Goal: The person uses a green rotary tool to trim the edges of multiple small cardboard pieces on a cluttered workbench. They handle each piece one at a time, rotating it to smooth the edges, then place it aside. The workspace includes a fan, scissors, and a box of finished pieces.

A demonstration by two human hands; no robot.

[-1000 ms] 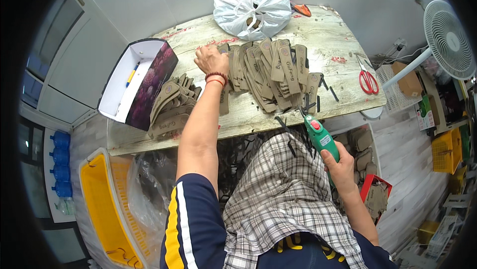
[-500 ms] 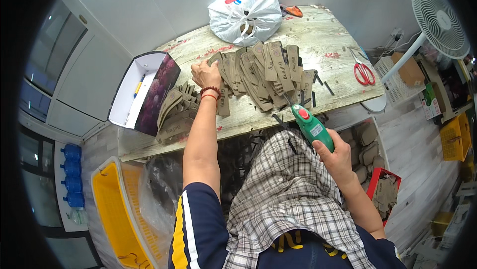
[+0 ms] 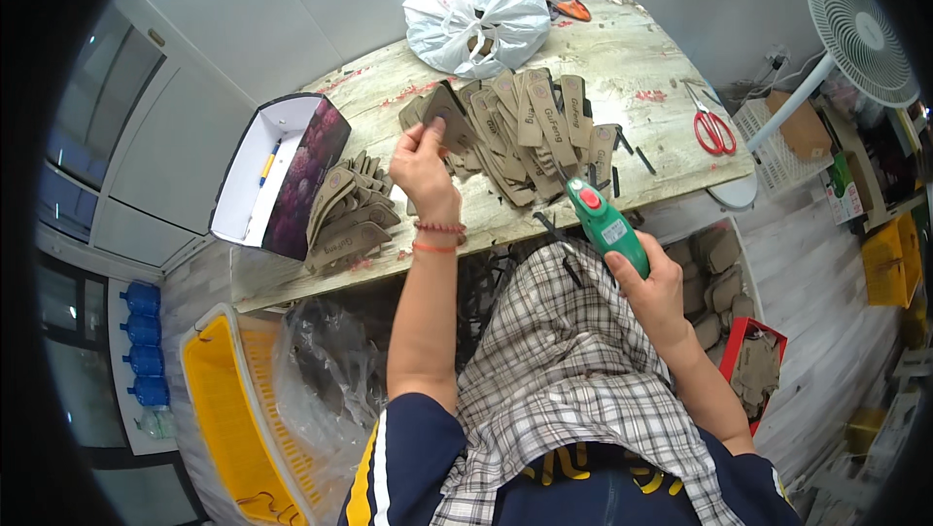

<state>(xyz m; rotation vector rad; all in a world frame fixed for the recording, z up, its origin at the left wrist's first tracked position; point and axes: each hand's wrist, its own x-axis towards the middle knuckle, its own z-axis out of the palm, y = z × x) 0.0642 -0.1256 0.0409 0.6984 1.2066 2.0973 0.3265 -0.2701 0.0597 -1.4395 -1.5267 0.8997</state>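
My left hand point(image 3: 424, 172), with red beads at the wrist, pinches a flat tan fabric tab point(image 3: 451, 120) by its near side, thumb on top. That tab is lifted just over the left end of a spread pile of similar printed tabs point(image 3: 552, 132). My right hand point(image 3: 657, 291) is wrapped round a green handheld power tool point(image 3: 608, 227) with a red button. The tool's thin tip points up and left at the pile's near edge. A second heap of tan tabs point(image 3: 352, 215) lies left of my left forearm.
An open box point(image 3: 321, 171) with dark floral sides holds a pen. A white plastic bag point(image 3: 476, 20) stands at the back. Red-handled scissors point(image 3: 714, 130) and black strips point(image 3: 644, 158) lie on the right. A white fan point(image 3: 865, 30), yellow basket point(image 3: 209, 370) and red box point(image 3: 736, 343) surround the table.
My left hand has come back and right from the pile's left end, now with a tab raised in its fingers. The right hand and tool have barely shifted.
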